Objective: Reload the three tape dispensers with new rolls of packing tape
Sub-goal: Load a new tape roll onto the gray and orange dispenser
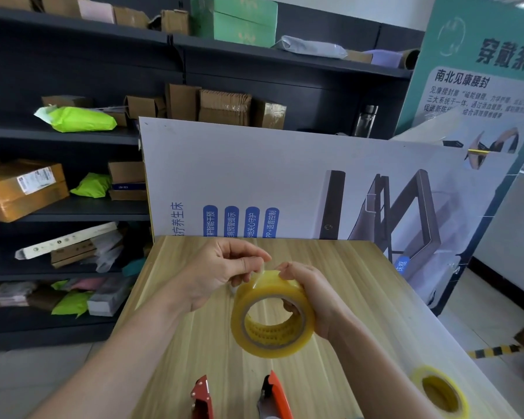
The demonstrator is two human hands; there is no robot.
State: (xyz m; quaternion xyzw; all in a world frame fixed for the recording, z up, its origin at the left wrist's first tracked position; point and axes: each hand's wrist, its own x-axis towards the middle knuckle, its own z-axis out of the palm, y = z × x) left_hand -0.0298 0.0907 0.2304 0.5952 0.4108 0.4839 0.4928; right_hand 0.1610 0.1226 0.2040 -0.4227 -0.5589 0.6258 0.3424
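Observation:
A roll of clear yellowish packing tape (271, 319) is held upright above the wooden table (339, 267), its hole facing me. My right hand (312, 293) grips it from the right, fingers through the core. My left hand (221, 267) pinches the loose end of the tape at the top of the roll. Two red tape dispensers (201, 396) (274, 394) poke up from the bottom edge, partly cut off. A second tape roll (440, 393) lies flat at the table's near right.
A large printed board (285, 182) leans upright behind the table's far edge. Dark shelves (73, 137) with cardboard boxes and green parcels fill the left. A teal poster (478, 86) stands at the right, by a floor strip striped yellow and black (493, 350).

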